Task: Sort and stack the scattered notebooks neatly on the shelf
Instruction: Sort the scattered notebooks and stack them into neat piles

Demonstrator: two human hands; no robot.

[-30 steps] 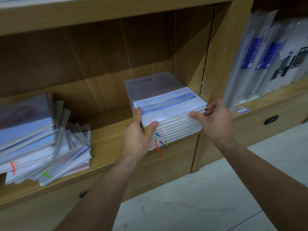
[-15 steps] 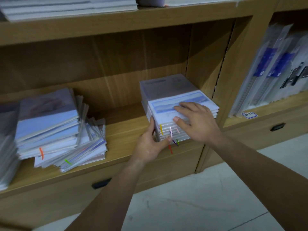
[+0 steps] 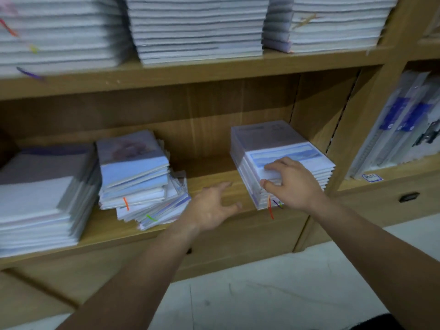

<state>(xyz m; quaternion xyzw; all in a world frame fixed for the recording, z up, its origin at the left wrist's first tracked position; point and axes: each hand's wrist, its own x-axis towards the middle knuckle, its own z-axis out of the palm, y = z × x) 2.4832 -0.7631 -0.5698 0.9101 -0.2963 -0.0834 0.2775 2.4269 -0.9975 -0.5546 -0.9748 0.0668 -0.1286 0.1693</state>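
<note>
Sitting under right grip (image 3: 292, 184), notebook stack (image 3: 273, 139); left grip (image 3: 212, 208) just beside

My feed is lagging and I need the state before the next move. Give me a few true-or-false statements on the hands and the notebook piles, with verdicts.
1. The left hand holds a notebook. False: it is open and holds nothing, above the shelf between two piles.
2. The right hand is on the right stack. True: its fingers lie on the top cover and its thumb is at the front edge.
3. The middle pile is neatly squared. False: its lower notebooks fan out askew.
4. The upper shelf carries tall stacks. True.
</note>
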